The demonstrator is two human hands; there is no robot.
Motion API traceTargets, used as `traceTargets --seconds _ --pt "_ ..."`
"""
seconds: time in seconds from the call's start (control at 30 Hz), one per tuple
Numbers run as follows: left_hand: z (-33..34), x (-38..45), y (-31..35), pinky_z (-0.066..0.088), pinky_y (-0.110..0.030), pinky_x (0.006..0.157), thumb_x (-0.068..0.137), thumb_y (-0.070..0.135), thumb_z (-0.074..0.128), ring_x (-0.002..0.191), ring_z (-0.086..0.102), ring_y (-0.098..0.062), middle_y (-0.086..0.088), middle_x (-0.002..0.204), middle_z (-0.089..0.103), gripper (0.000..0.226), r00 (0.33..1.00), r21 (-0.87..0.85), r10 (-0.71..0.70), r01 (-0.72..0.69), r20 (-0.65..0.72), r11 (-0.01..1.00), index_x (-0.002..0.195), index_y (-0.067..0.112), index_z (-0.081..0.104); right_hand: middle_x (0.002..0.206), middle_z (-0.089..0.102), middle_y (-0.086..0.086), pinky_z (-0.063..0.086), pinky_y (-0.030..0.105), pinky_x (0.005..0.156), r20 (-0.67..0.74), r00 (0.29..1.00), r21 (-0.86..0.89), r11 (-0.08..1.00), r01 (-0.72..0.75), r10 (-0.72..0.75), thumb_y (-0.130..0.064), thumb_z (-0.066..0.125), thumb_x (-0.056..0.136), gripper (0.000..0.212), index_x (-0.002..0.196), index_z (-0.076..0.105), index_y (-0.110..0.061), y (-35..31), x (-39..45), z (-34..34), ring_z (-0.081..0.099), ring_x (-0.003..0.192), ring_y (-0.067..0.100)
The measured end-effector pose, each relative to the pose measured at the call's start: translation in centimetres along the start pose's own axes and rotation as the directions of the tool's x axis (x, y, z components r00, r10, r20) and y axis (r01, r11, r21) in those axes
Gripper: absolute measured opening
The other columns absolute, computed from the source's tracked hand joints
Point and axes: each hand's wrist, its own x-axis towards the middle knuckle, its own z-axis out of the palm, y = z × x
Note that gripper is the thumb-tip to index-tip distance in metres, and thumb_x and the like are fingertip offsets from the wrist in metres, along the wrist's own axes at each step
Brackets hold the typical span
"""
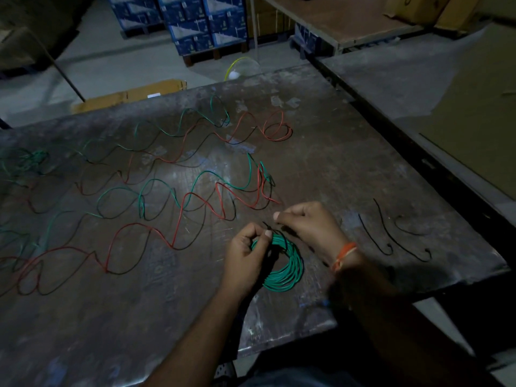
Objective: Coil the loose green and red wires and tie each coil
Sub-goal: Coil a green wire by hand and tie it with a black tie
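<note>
a wide, scuffed dark table (335,152) fills the room in front of the person, its surface blotchy and scratched, worn pale in patches; across its left and middle sprawl the loose wires, a green wire (156,188) and a red wire (134,227) looping in slack waves over one another, thin and glossy, with another red length (275,129) curled near the far edge; closer in, the green coil (290,270) lies flat on the table near the front edge, a neat round ring of many turns, smooth plastic sheen; the left hand (247,256) sits at the coil's upper left rim, fingers curled in, thumb and forefinger pinching at the top of the ring; the right hand (310,223) hovers just above the coil's top, fingers bunched tight, pinching a thin black tie (275,231) that crosses the ring between the two hands; an orange thread band (344,254) circles the right wrist; off to the right, well apart from the coil, three spare black ties (402,237) lie thin and crooked, hooked at their ends.
</note>
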Motion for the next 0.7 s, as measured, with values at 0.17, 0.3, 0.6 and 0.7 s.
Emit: traceTargets --seconds 0.17,0.3,0.6,0.7 --pt "0.0 -0.3 0.1 0.037 -0.045 0.064 0.094 0.033 0.065 0.063 0.043 -0.024 -0.009 0.063 0.05 0.029 0.999 0.067 0.043 -0.044 0.022 0.997 0.075 0.015 0.052 0.072 0.063 0.018 0.044 0.03 0.064 0.204 0.978 0.235 0.968 -0.09 0.041 -0.007 0.077 0.083 0.02 0.063 0.074 -0.01 -0.8 0.8 -0.1 0.054 0.068 0.023" --pt "0.2 -0.5 0.2 0.037 -0.046 0.062 0.094 0.031 0.064 0.062 0.045 -0.025 -0.01 0.063 0.051 0.027 0.998 0.091 0.05 -0.052 0.024 0.994 0.076 0.016 0.053 0.065 0.056 0.013 0.037 0.035 0.06 0.145 0.988 0.132 0.988 -0.077 0.058 -0.025 0.078 0.068 0.019 0.065 0.07 -0.008 -1.2 1.0 0.4 0.047 0.064 0.021" --pt "0.1 -0.5 0.1 0.041 -0.046 0.065 0.094 0.031 0.064 0.065 0.047 -0.025 -0.008 0.065 0.053 0.024 0.998 0.101 0.059 -0.061 0.02 0.993 0.076 0.017 0.056 0.074 0.064 0.022 0.043 0.035 0.069 0.251 0.966 0.172 0.98 -0.099 0.054 -0.016 0.079 0.076 0.028 0.076 0.07 0.01 -0.4 1.6 0.3 0.055 0.068 0.024" --pt "0.1 -0.4 0.0 0.042 -0.048 0.066 0.095 0.031 0.064 0.065 0.048 -0.027 -0.009 0.065 0.053 0.024 0.998 0.105 0.062 -0.064 0.025 0.992 0.077 0.017 0.056 0.083 0.066 0.031 0.043 0.04 0.074 0.29 0.954 0.177 0.976 -0.13 0.075 -0.028 0.082 0.065 0.061 0.089 0.064 0.024 -0.4 1.7 0.2 0.056 0.077 0.03"
